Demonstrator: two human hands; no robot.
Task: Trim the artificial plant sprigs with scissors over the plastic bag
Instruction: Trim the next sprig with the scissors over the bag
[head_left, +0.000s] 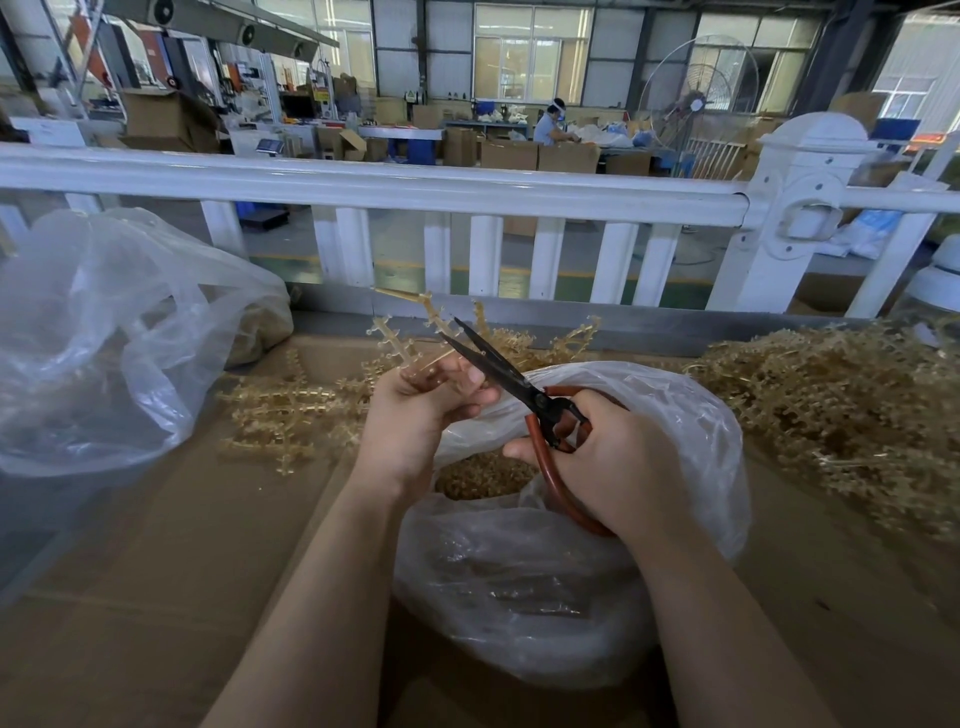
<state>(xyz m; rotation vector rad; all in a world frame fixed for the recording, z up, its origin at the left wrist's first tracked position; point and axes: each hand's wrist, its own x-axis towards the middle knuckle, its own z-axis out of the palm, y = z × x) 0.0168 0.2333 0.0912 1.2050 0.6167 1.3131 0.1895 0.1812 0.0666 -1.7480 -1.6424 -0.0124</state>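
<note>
The left hand (422, 410) pinches a tan plastic sprig (415, 332) that rises above its fingertips. The right hand (613, 462) grips red-handled scissors (511, 382), blades parted around the sprig, over an open plastic bag (691, 431). No writing is legible.

White railing (467, 195) with capped post (800, 208) behind cardboard-covered table (156, 571); beyond, stacked cardboard boxes (540, 156), standing fan (698, 78), seated worker (550, 124) at far bench.

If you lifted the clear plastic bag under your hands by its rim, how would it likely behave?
The clear plastic bag looks thin and crinkled, so it would probably sag and fold. The tan trimmings inside seem small and loose, so likely light but apt to shift and spill.
</note>
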